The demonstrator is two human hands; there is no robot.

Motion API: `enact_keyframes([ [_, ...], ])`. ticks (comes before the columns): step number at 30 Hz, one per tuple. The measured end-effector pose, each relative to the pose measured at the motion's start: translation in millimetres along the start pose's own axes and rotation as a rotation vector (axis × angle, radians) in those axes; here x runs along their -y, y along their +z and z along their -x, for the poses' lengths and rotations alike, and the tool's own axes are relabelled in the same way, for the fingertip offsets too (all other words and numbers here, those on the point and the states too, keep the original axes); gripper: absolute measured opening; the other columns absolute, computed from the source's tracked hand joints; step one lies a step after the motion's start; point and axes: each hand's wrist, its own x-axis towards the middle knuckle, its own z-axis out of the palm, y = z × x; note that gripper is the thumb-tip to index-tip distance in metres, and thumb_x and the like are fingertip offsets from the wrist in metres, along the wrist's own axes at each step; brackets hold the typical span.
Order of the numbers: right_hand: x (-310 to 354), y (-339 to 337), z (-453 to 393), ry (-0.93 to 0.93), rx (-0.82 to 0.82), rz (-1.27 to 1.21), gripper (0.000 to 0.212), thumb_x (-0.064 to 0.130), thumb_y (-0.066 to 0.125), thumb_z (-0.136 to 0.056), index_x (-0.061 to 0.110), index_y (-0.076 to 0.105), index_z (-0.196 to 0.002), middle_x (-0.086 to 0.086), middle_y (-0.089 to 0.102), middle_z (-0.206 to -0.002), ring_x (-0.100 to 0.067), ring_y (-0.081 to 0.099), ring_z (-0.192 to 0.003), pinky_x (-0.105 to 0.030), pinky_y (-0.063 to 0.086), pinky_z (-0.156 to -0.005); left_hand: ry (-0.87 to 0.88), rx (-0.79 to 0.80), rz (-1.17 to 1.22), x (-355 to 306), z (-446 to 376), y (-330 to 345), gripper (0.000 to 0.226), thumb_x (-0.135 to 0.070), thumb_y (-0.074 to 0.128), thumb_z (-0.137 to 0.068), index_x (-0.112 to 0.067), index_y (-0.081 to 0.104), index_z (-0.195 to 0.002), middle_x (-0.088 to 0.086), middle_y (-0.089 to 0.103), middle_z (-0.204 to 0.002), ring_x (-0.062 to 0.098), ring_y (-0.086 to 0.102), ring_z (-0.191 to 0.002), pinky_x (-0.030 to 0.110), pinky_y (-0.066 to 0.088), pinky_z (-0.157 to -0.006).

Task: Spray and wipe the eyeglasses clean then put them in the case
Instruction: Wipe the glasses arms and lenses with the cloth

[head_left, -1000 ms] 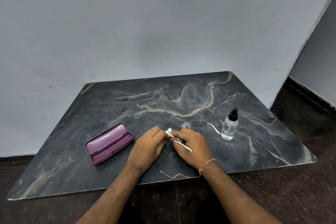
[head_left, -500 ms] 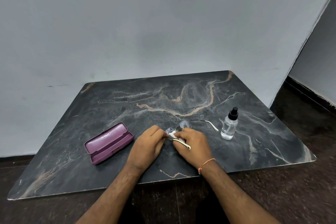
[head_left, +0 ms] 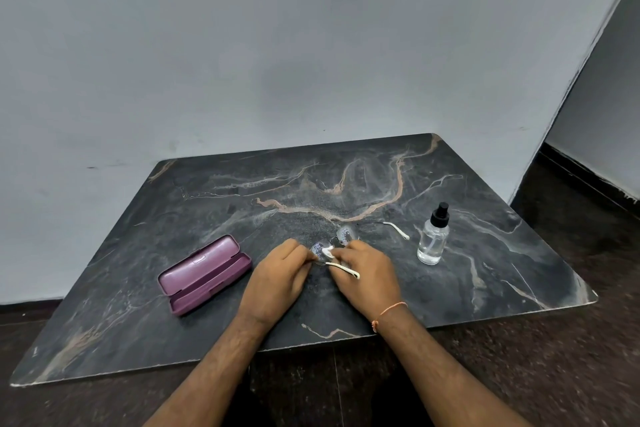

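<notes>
Both your hands meet near the front middle of the counter (head_left: 485,253), each closed in a pinching grip on the glasses (head_left: 334,246). Your left hand (head_left: 277,282) pinches the edge of the nearer lens. Your right hand (head_left: 367,277) presses a small white cloth (head_left: 328,252) against that same lens, and one white-tipped temple arm lies across its fingers (head_left: 341,258). The other lens sits just beyond your right hand, and its temple arm stretches out to the right, its tip resting on the counter. Whether the frame touches the counter beneath your hands is unclear. An orange thread (head_left: 388,311) circles your right wrist. To the left, well apart, a purple case (head_left: 204,274) lies open on the counter. To the right, a clear spray bottle (head_left: 433,235) with a black cap stands upright.
</notes>
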Motion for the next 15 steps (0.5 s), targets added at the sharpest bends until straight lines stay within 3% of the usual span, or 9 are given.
enact_keyframes([
  [4, 3.7, -3.0, 2.4, -0.050, 0.067, -0.010, 0.043, 0.048, 0.050, -0.087, 0.038, 0.082, -0.114, 0.007, 0.070, -0.090, -0.015, 0.068, -0.091, -0.035, 0.055, -0.078, -0.004, -0.003, -0.004, -1.3, 0.0, -0.4, 0.021, -0.025, 0.057, -0.100, -0.012, 0.073, -0.101, -0.002, 0.064, -0.095, 0.019, 0.067, -0.085, 0.034, 0.055, -0.077],
  [8, 2.5, -2.3, 1.8, -0.017, 0.044, -0.016, 0.042, 0.051, 0.051, -0.082, 0.029, 0.084, -0.094, 0.005, 0.065, -0.082, -0.018, 0.067, -0.085, -0.034, 0.051, -0.074, 0.002, -0.003, -0.003, -1.7, -0.4, -0.4, 0.013, -0.019, 0.064, -0.100, -0.012, 0.075, -0.102, -0.002, 0.066, -0.096, 0.020, 0.068, -0.086, 0.036, 0.057, -0.078],
  [11, 0.3, -0.9, 0.3, -0.021, -0.001, 0.026, 0.024, 0.041, 0.063, -0.089, 0.026, 0.081, -0.091, 0.007, 0.055, -0.076, -0.018, 0.063, -0.080, -0.030, 0.042, -0.069, 0.006, -0.009, -0.011, 0.3, 0.2, 0.0, 0.011, -0.003, 0.077, -0.096, -0.012, 0.075, -0.103, -0.001, 0.066, -0.097, 0.020, 0.069, -0.087, 0.037, 0.058, -0.078],
  [15, 1.8, -3.1, 1.1, -0.069, 0.060, 0.041, 0.030, 0.039, 0.061, -0.094, 0.036, 0.081, -0.116, 0.006, 0.068, -0.092, -0.017, 0.064, -0.094, -0.036, 0.052, -0.079, 0.008, -0.019, -0.016, 1.6, -0.4, 1.5, 0.017, 0.001, 0.080, -0.093, -0.012, 0.074, -0.101, -0.002, 0.065, -0.096, 0.018, 0.067, -0.087, 0.031, 0.055, -0.079],
])
